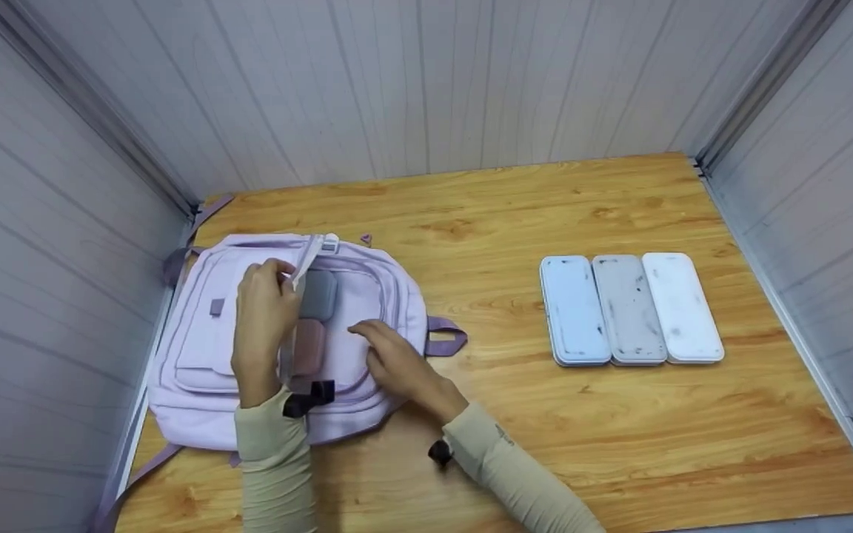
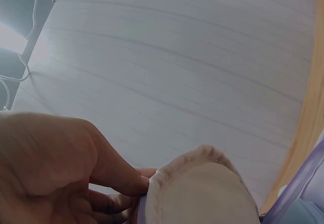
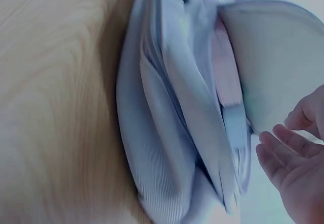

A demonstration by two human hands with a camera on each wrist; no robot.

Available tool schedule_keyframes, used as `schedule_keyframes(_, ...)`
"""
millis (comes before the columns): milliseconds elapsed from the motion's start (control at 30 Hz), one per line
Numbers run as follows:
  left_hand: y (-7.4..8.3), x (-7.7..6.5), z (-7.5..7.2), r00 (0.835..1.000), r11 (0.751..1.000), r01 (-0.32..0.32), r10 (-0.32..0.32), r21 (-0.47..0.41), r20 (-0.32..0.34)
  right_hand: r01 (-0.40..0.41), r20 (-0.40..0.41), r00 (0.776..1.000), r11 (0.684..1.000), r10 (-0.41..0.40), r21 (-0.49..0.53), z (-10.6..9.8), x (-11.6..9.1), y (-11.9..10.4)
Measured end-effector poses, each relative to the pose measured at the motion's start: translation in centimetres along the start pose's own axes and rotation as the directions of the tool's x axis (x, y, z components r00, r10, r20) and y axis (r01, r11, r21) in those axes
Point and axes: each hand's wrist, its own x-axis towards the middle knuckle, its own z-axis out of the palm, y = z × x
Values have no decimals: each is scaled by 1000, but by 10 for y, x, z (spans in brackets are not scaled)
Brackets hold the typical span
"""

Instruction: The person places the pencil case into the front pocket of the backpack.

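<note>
A lilac backpack (image 1: 193, 311) lies flat on the left of the table, its front pocket unzipped. My left hand (image 1: 267, 318) pinches the edge of the pocket's flap (image 1: 309, 255) and holds it raised; the left wrist view shows thumb and fingers on the flap's pale lining (image 2: 207, 193). Inside the pocket lie a grey-blue case (image 1: 320, 295) and a pink case (image 1: 309, 346), both partly hidden by the flap. My right hand (image 1: 400, 363) hovers over the pocket's right side, holding nothing, fingers loosely extended in the right wrist view.
On the right of the wooden table (image 1: 493, 437), three long cases stand side by side: light blue (image 1: 576, 311), grey (image 1: 629, 309) and white (image 1: 683, 307). A purple loop (image 1: 447, 344) sticks out from the backpack. Panelled walls (image 1: 456, 81) enclose the back and sides.
</note>
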Motion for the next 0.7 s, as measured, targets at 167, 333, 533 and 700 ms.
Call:
schedule_keyframes(167,1,0,1,1000,1000,-7,7,6,0,-38,-72,997,999,40,33,-16,-14,10)
schedule_keyframes(333,1,0,1,1000,1000,-14,14,3,-2,-105,-133,985,992,112,64,-30,-29,17)
schedule_keyframes(533,0,-1,2,1000,1000,-15,15,5,-1,-150,-290,940,982,179,119,-39,-46,24)
schedule_keyframes(700,0,0,3,1000,1000,-28,28,0,-12,-200,-396,888,972,233,123,-50,-63,32)
